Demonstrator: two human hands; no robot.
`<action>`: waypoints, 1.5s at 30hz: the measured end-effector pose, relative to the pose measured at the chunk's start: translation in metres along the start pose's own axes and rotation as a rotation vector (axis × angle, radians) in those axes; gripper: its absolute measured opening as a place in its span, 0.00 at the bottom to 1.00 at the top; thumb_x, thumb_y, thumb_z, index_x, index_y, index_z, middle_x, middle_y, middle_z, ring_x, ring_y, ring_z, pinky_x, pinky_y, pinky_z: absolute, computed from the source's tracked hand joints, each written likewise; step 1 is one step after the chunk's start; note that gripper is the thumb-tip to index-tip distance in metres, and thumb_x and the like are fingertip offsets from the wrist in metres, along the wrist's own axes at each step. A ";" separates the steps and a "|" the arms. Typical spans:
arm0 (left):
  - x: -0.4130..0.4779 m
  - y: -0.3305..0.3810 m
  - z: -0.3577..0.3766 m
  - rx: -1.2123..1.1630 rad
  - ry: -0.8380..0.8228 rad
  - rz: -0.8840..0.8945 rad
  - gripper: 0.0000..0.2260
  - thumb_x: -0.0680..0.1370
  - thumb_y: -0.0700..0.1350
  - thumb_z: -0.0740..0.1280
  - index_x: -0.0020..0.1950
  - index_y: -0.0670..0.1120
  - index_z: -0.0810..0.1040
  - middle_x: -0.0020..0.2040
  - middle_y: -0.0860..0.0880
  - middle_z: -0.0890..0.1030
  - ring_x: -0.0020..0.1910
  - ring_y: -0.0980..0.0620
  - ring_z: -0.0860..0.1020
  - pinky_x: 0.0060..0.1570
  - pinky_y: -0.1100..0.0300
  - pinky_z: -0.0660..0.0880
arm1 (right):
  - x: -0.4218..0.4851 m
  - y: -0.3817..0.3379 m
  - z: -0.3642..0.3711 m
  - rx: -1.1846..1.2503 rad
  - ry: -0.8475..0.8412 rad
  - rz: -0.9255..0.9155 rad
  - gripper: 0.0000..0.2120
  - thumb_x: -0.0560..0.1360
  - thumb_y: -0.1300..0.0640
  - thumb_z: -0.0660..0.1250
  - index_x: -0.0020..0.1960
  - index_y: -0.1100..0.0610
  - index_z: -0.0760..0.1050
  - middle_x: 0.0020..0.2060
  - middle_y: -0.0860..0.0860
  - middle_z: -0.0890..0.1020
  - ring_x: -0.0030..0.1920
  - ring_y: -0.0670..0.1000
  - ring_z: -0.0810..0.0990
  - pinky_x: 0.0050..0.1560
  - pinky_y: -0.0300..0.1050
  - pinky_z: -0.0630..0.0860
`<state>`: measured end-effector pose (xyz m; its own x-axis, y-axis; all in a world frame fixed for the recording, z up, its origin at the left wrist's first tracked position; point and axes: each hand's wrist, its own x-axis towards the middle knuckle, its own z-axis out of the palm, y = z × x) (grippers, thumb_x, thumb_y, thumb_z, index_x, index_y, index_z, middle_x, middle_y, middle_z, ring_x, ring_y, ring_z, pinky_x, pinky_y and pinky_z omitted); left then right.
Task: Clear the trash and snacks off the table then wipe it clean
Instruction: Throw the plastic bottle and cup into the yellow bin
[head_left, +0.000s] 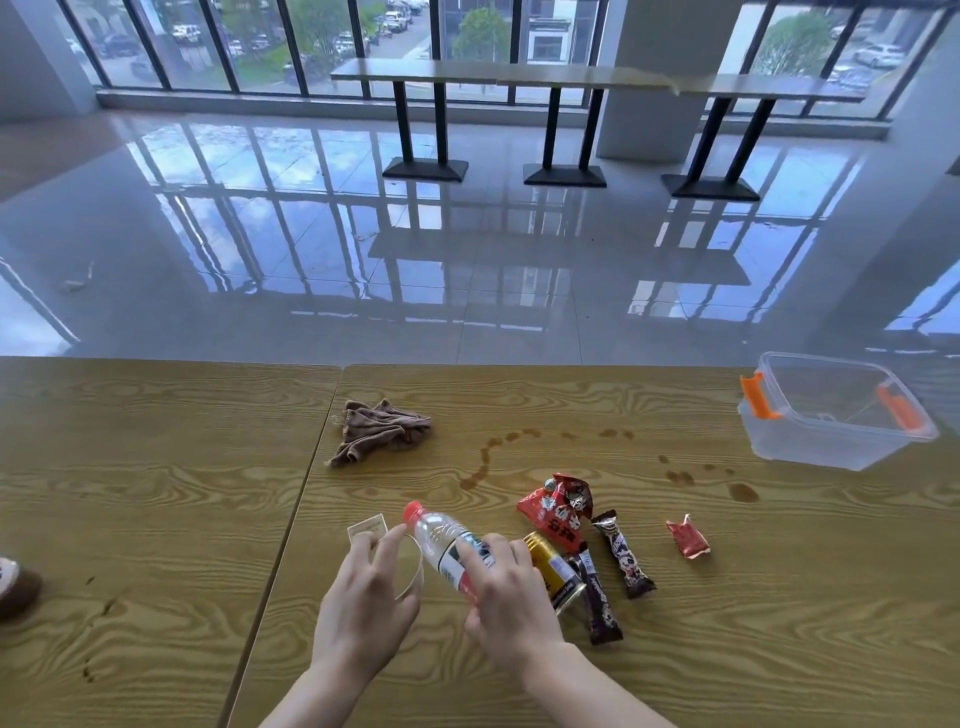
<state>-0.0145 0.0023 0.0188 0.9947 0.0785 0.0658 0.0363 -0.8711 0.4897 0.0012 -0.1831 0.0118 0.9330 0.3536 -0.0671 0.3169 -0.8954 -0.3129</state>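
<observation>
Resting on the wood table (727, 623): right hand (511, 597) lies over a clear bottle (441, 545) with red cap, fingers spread wide across its label; left hand (363, 608) curls around a clear cup (410, 566). Gold can (550, 564) and snack wrappers (621, 553) at 3 o'clock of the bottle. Brown cloth (382, 431) at 12 o'clock. Plastic bin (831, 415) at 2 o'clock, well apart. Brown stains (483, 462) between cloth and wrappers.

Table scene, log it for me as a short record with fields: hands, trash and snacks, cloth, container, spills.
left hand: around paper cup
right hand: fingers on plastic bottle, lying on its side
snacks and trash: gold can, two chocolate bars, red snack bag, small red wrapper, small card
cloth: brown rag, crumpled, untouched
container: clear bin, orange latches, far right
spills: brown drips on table
</observation>
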 end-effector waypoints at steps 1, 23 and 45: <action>0.001 0.005 -0.001 0.000 0.014 0.000 0.26 0.72 0.52 0.74 0.68 0.53 0.72 0.59 0.50 0.74 0.56 0.49 0.78 0.36 0.54 0.78 | -0.002 0.002 -0.005 0.023 0.026 0.009 0.34 0.70 0.60 0.67 0.74 0.50 0.60 0.66 0.56 0.69 0.60 0.58 0.68 0.56 0.51 0.74; 0.031 0.102 0.009 -0.012 -0.174 0.418 0.32 0.68 0.50 0.73 0.71 0.52 0.68 0.56 0.48 0.72 0.50 0.44 0.78 0.37 0.53 0.77 | -0.090 0.056 -0.063 0.058 0.445 0.454 0.31 0.66 0.58 0.73 0.69 0.55 0.72 0.63 0.57 0.74 0.61 0.57 0.70 0.61 0.49 0.74; -0.154 0.290 0.109 -0.119 -0.513 0.871 0.31 0.68 0.52 0.71 0.69 0.57 0.65 0.55 0.53 0.67 0.51 0.47 0.75 0.39 0.57 0.72 | -0.396 0.108 -0.049 0.090 0.729 1.074 0.29 0.66 0.57 0.75 0.67 0.53 0.72 0.61 0.53 0.74 0.54 0.55 0.69 0.53 0.48 0.76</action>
<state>-0.1471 -0.3151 0.0557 0.5925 -0.8022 0.0739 -0.7025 -0.4697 0.5346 -0.3259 -0.4330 0.0509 0.5978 -0.7774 0.1955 -0.6279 -0.6058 -0.4887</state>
